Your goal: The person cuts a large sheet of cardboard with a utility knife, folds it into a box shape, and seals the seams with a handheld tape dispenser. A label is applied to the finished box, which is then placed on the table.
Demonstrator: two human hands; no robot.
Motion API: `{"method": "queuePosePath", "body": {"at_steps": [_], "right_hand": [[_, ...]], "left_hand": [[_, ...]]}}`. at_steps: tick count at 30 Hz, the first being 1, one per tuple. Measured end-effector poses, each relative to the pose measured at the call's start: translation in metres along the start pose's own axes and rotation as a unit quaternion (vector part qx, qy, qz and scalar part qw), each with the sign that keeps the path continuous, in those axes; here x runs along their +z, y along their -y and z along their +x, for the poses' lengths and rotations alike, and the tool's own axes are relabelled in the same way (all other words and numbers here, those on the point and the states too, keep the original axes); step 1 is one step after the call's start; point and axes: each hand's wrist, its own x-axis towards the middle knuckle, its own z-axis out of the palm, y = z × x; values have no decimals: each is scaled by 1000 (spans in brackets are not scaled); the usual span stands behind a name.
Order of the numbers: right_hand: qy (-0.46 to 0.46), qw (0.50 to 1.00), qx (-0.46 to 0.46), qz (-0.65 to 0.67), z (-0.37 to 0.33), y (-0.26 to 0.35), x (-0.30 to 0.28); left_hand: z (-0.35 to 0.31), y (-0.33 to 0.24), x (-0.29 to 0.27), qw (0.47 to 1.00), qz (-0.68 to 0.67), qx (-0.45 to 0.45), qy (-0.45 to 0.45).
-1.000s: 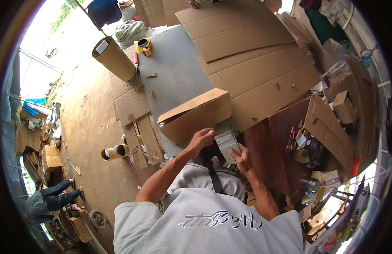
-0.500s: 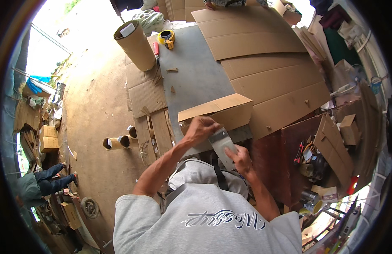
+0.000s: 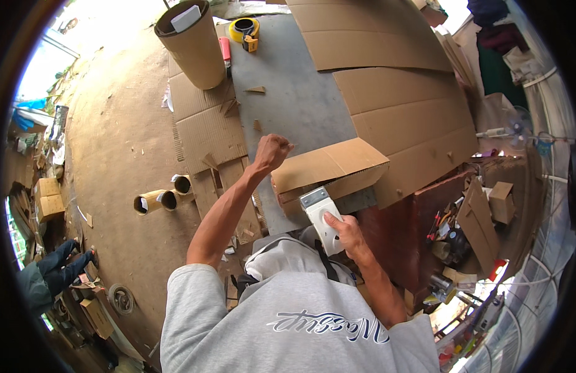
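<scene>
One white tool [image 3: 321, 214] mid-frame: your right hand [image 3: 350, 235] wraps it, thumb on top, probably for control; left hand [image 3: 273, 153] curls closed, can't tell around what.

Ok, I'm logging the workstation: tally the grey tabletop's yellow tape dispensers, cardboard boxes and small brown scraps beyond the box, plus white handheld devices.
Yellow tape dispenser: 1
Cardboard box: 1
Small brown scraps: 2
White handheld device: 1
Total: 5

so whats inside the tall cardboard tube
A white piece, probably paper, shows inside the opening of the tall cardboard tube, near the rim. The tube's own wall hides the lower inside, so anything further down cannot be seen.
</scene>
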Motion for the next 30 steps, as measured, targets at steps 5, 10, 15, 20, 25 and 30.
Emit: {"method": "queuePosePath", "body": {"at_steps": [5, 10, 15, 20, 25, 30], "right_hand": [[-20, 999, 23, -24, 0, -2, 7], [-28, 996, 60, -55, -5, -2, 10], [-33, 997, 47, -60, -2, -2, 12], [-21, 999, 34, -37, -15, 5, 9], [-34, 999, -6, -41, -31, 15, 12], [-68, 991, -27, -109, -51, -1, 14]], "left_hand": [[-22, 7, 21, 994, 99, -2, 40], [-21, 18, 14, 969, 241, -60, 13], [-58, 15, -14, 973, -32, 167, 153], [-114, -32, 4, 961, 68, 229, 139], [-106, -52, 26, 947, 235, 106, 189], [-77, -44, 28, 934, 237, 91, 252]]}}
